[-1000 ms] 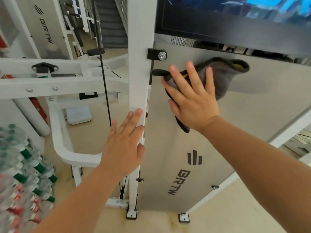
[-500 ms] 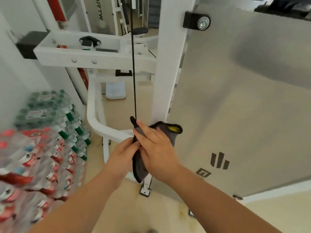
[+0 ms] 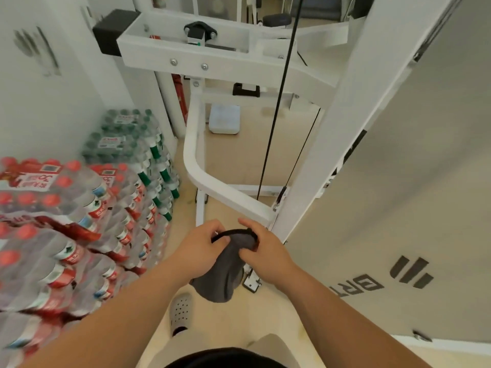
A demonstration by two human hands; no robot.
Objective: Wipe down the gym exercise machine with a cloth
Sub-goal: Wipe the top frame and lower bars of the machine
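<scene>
A dark grey cloth [image 3: 225, 269] hangs between my hands low in the middle of the view, in front of the white gym machine. My left hand [image 3: 199, 251] pinches the cloth's upper edge on the left. My right hand [image 3: 261, 249] grips the same edge on the right, thumb and fingers curled over it. The machine's white upright post [image 3: 353, 123] rises just beyond my right hand, with a curved white frame bar [image 3: 210, 181] and a black cable [image 3: 276, 112] to its left. The machine's large grey panel [image 3: 414, 166] with a dark logo fills the right side.
Shrink-wrapped packs of water bottles with red caps [image 3: 61, 221] and green caps [image 3: 132, 144] are stacked at the left against a white wall. A grey perforated shoe [image 3: 182, 312] stands on the beige floor below the cloth. A white horizontal beam [image 3: 202, 54] crosses overhead.
My right hand took the cloth off the grey panel and brought it down low. My left hand left the white post and now holds the cloth too. The view has tilted downward.
</scene>
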